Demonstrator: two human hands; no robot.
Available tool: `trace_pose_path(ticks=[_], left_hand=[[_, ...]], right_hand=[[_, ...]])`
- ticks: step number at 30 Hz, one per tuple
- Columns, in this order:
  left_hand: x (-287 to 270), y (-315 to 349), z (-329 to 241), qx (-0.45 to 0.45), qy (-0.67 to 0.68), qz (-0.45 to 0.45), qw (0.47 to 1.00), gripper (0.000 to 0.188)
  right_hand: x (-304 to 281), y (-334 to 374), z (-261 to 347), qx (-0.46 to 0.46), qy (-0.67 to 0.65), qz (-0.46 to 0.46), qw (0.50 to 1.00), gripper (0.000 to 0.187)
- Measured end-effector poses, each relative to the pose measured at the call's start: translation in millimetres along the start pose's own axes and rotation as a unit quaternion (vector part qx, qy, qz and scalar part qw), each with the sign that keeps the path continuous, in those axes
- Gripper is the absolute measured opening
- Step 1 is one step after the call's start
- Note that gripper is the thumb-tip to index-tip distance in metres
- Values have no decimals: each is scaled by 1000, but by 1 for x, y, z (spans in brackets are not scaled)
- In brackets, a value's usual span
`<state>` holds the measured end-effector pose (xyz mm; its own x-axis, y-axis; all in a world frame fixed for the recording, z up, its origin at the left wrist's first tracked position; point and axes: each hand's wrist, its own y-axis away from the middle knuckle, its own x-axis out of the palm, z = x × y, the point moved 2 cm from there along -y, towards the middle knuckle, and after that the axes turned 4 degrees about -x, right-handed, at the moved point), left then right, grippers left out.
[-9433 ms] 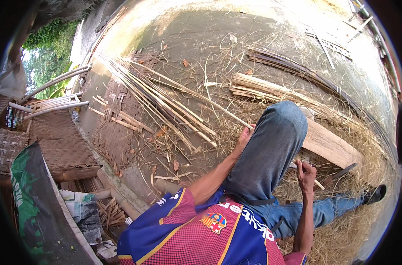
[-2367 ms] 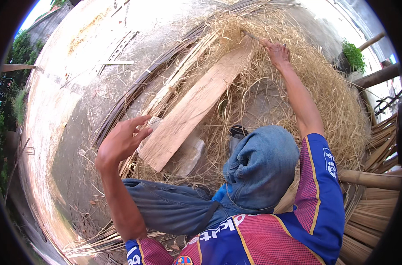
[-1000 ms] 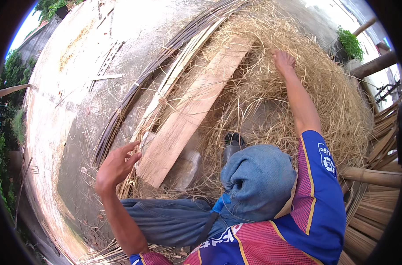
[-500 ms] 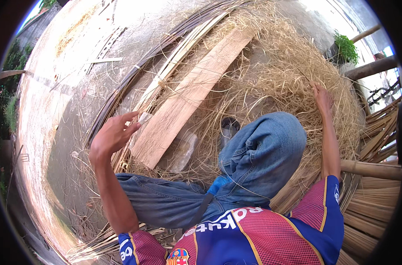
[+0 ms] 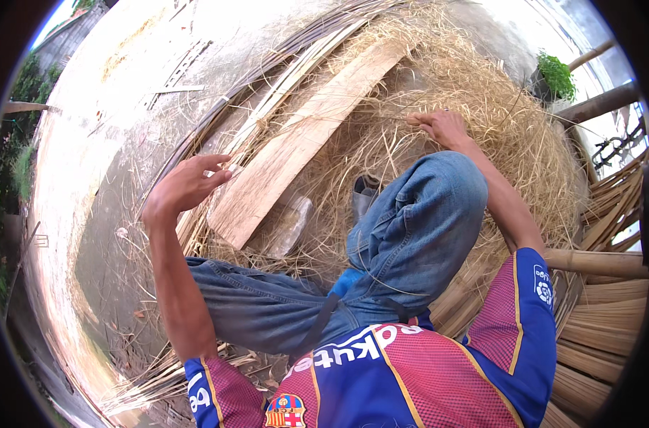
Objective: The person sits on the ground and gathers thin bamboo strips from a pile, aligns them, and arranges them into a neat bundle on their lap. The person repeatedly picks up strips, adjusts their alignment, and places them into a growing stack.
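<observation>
My left hand (image 5: 187, 187) hovers left of the wooden plank's near end, its thumb and fingers apart, and I see nothing held in it. The plank (image 5: 296, 153) lies slantwise over the ground. Beyond the raised knee, my right hand (image 5: 444, 128) is over the straw-coloured shavings (image 5: 474, 78), right of the plank. Its fingers are drawn together; whatever they hold is too small to make out. Pale split strips (image 5: 256, 125) and darker strips (image 5: 196, 135) run along the plank's left side, passing beneath my left hand.
A pale stone block (image 5: 294, 227) sits by the plank's near end. On the right are bundled strips (image 5: 595, 314), a bamboo pole (image 5: 595, 261) and a green plant (image 5: 556, 77). More loose strips (image 5: 153, 389) lie at the lower left.
My right hand has swung left from the far right of the shavings toward the plank. My left hand has risen slightly, its fingers still apart. The view has shifted a little.
</observation>
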<state>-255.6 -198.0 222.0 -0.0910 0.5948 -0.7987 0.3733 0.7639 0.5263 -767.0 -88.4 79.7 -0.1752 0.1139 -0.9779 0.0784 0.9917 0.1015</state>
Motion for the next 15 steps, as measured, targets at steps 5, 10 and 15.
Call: trace_pose_path(ticks=[5,10,15], left_hand=[[1,4,6,-20,-28,-12,999,47],[2,-3,3,6,-12,-4,1000,50],[4,-2,-2,11,-4,7,1000,50]], right_hand=[[32,126,-195,374,-38,21,926,32],[62,279,-266,508,4,-19,861,40],[32,220,-239,427,-1,-64,902,41]])
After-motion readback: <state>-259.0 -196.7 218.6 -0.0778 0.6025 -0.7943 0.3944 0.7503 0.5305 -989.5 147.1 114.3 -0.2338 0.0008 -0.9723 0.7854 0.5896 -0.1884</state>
